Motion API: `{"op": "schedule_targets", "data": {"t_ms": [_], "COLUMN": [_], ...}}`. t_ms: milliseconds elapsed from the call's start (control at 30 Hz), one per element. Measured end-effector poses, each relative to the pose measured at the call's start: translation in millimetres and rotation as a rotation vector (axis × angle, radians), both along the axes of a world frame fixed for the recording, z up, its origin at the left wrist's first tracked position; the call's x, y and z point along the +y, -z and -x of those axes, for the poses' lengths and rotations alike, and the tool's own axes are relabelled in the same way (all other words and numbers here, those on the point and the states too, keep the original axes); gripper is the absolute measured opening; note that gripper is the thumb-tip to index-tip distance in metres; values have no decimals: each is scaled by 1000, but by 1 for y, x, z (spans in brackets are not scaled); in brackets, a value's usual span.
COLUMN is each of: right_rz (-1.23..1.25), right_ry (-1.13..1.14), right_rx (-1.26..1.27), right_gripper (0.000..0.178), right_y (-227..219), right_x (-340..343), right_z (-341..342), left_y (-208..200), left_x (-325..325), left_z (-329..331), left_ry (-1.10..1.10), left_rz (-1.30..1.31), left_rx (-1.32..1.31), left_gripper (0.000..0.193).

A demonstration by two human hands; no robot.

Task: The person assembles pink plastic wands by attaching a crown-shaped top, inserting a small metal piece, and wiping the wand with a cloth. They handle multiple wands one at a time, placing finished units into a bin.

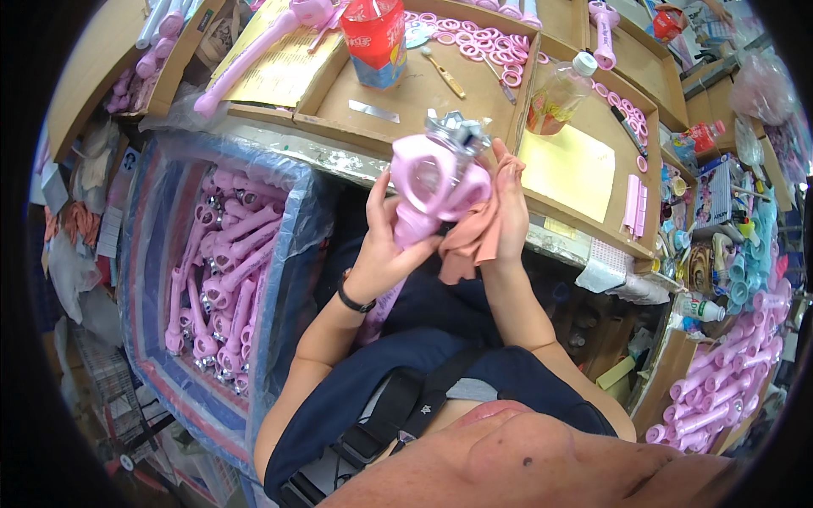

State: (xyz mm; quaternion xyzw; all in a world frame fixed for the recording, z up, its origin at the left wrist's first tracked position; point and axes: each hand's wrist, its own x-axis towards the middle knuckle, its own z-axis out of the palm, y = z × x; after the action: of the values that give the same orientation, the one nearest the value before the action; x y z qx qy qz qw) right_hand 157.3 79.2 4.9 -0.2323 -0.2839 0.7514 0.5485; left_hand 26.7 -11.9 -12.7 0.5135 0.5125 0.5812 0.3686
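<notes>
My left hand (pixel 379 254) is wrapped round a pink plastic toy wand (pixel 406 222). Its head, made of open rings, points up and away from me, with a shiny silver crown-shaped piece (pixel 457 131) on top. Behind my left wrist the wand's handle runs down toward my lap. A salmon-coloured cloth (pixel 464 247) hangs from my right hand (pixel 511 216), which presses it to the right side of the wand's head. Some right-hand fingers are hidden behind the wand and cloth.
At my left, a plastic-lined striped bag (pixel 140 279) holds many similar wands. Cardboard trays (pixel 330 106) on the bench carry pink rings, a small brush (pixel 442 72), a red bag (pixel 373 42) and a drink bottle (pixel 559 97). Pink tubular parts (pixel 720 381) fill a box at the right.
</notes>
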Motion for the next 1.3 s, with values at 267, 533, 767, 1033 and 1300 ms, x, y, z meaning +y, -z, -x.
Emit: {"op": "schedule_targets", "data": {"t_ms": [267,533,767,1033,1300], "right_rz": [-148,-1229,-333,-720,-1246], "right_ry": [-127,409,-43,83,425], "right_rx": [124,-1155,-459,-426,-1030], "right_gripper": [55,37,48,30,45], "right_y": [-10,7,-15,21,32], "right_x": [7,-8,33,35,-10], "right_z": [0,12,-3,-10,2], "left_y": [-10,-13,-9,6,6], "left_x": [2,2,-3,-2,-5], "left_z": [11,-4,-8,3,5], "left_ry": [142,-76,37,554,303], "left_rz": [364,166,-1,329,389], "left_rx": [-268,245,279,-920,-643], "left_gripper": [93,95,94,73,69]}}
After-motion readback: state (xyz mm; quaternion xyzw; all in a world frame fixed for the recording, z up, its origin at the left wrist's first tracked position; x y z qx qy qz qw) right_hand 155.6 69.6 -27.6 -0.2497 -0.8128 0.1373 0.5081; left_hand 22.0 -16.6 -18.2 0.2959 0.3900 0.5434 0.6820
